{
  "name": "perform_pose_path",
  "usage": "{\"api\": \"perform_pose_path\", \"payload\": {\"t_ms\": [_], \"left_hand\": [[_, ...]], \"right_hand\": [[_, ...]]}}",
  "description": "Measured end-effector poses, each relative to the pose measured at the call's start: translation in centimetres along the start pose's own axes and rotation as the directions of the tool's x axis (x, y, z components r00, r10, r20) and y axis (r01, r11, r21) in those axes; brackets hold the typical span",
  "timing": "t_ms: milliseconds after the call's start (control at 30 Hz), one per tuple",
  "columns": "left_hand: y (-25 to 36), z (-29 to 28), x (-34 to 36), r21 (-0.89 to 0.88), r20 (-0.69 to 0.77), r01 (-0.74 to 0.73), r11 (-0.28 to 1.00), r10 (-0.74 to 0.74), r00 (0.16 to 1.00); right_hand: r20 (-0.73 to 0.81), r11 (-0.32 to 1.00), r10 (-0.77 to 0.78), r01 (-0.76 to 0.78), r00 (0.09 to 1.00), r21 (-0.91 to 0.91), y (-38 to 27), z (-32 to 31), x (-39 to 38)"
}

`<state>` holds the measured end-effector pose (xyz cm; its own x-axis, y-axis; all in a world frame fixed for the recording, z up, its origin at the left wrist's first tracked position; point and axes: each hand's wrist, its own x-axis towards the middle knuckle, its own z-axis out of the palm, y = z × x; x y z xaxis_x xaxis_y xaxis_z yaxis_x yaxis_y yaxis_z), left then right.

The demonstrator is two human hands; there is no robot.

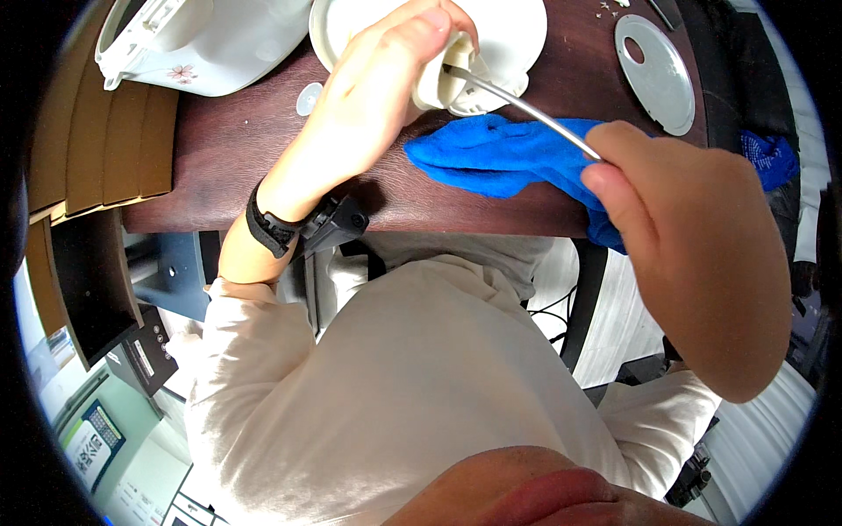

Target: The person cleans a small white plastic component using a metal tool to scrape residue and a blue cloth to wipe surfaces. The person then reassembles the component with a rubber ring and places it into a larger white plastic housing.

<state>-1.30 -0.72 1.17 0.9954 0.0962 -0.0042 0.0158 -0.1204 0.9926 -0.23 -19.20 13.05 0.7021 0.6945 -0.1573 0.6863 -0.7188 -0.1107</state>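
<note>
My left hand point(373, 96) grips a cream plastic part point(434, 88) over a round white piece point(513, 35) near the top centre. My right hand point(671, 219) is closed on a thin metal tool point(548, 121), whose shaft runs into the cream part; its tip is hidden there. A blue cloth point(474, 158) lies on the dark table point(263, 202) below the part, partly behind my right hand. A small translucent disc point(309, 100) lies left of my left hand. A black device point(338, 223) is strapped to my left wrist.
A white housing with a flower print point(210, 48) is at top left, beside stacked cardboard point(132, 149). A grey oval plate with a hole point(662, 83) and small bits point(607, 13) lie at the right. Another blue fabric item point(767, 159) is beyond the table's right edge.
</note>
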Motion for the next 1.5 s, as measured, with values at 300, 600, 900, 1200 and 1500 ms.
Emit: {"api": "perform_pose_path", "payload": {"t_ms": [300, 600, 900, 1200, 1500], "left_hand": [[-0.3, 0.2, 0.2, -0.003, -0.04, -0.027, 1.0, 0.027, 0.999], [-0.1, 0.1, 0.2, -0.007, -0.05, -0.025, 1.0, 0.025, 0.998], [-0.1, 0.7, 0.2, -0.12, -0.138, -0.02, 0.993, 0.003, 0.99], [-0.6, 0.0, 0.3, 0.062, -0.04, -0.045, 0.997, 0.048, 0.998], [-0.6, -0.5, 0.8, 0.03, -0.137, -0.094, 0.995, 0.097, 0.986]], "right_hand": [[0.001, 0.998, -0.004, 0.004, 1.0, -0.062, 0.6, 0.5, -0.8], [-0.043, 0.972, -0.051, 0.04, 0.998, -0.232, 0.2, 1.0, -0.6], [-0.056, 0.984, -0.111, 0.103, 0.992, -0.142, 0.3, 1.3, 0.0], [-0.02, 0.982, -0.167, 0.168, 0.986, 0.091, 1.7, 1.4, 1.0], [0.03, 0.939, -0.028, 0.037, 0.999, -0.342, 2.3, 1.9, -0.5]]}}
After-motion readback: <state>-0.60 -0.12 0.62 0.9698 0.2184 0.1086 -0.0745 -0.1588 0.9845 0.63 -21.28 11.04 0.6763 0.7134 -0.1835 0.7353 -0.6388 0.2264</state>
